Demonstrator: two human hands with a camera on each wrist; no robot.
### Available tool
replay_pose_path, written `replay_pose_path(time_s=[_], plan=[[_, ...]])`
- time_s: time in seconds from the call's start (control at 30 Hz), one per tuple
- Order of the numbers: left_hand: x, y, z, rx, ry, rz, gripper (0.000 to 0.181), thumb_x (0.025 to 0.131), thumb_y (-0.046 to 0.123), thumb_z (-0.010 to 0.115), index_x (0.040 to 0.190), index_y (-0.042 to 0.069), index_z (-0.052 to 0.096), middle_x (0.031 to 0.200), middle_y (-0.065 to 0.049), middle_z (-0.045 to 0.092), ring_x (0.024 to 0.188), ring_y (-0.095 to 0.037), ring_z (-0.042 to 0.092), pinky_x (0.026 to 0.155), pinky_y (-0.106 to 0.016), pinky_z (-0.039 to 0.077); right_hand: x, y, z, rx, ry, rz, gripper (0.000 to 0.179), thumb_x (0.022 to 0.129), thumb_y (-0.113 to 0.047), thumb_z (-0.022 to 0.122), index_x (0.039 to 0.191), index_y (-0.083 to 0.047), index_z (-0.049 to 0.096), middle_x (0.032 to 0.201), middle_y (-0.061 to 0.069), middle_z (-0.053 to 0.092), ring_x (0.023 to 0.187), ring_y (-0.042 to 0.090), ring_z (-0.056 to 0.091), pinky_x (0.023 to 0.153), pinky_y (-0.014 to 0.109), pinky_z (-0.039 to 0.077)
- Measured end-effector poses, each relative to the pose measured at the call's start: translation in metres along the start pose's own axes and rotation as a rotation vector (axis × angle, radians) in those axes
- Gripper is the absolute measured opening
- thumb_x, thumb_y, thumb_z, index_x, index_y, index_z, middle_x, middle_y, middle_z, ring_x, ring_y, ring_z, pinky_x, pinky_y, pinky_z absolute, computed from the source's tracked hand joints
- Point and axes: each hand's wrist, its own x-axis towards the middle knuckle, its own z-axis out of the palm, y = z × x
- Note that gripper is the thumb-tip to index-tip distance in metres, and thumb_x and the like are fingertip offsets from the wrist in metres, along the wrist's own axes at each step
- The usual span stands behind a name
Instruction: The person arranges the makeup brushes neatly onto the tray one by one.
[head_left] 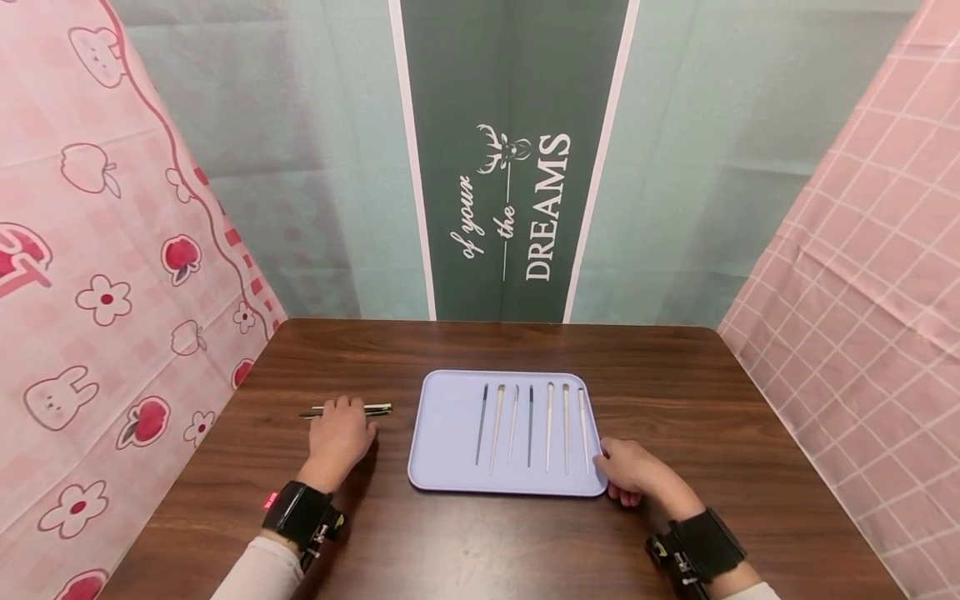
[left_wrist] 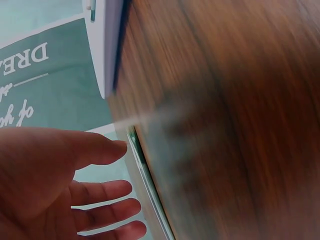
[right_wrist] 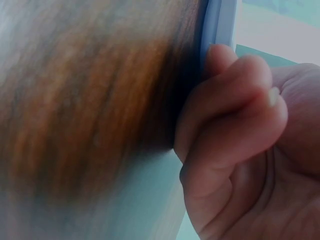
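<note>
A pale lavender tray (head_left: 450, 433) lies on the table, with several slim makeup brushes (head_left: 550, 429) side by side on its middle and right part. To its left, a small bunch of loose brushes (head_left: 378, 409) lies crosswise on the wood, partly hidden under my left hand (head_left: 341, 437). In the left wrist view, the thumb (left_wrist: 105, 150) and fingers of that hand are apart, with the brushes (left_wrist: 145, 175) just beyond the fingertips. My right hand (head_left: 633, 467) grips the tray's lower right edge; the right wrist view shows its fingers (right_wrist: 230, 120) curled beside the rim (right_wrist: 220, 25).
The dark wooden table (head_left: 495, 542) runs back to a green curtain (head_left: 510, 83) with white lettering. Pink patterned cloth (head_left: 97, 350) hangs at the left and pink checked cloth (head_left: 870, 250) at the right. Black straps with cameras (head_left: 300, 512) sit on both wrists.
</note>
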Motion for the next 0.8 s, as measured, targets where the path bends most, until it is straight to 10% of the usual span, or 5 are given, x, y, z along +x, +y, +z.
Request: replay_pose_path(time_s=[0.8], plan=[[0.004, -0.022, 0.004, -0.023, -0.012, 0.020, 0.028, 0.094, 0.014, 0.070, 0.114, -0.004, 0.063, 0.106, -0.025, 0.060, 0.106, -0.046, 0.056, 0.081, -0.064, 0.049, -0.001, 0.000, 0.000, -0.003, 0.017, -0.013, 0.014, 0.100, -0.011, 0.050, 0.087, -0.007, 0.051, 0.061, 0.009, 0.058, 0.043, 0.016, 0.054, 0.040, 0.028, 0.046]])
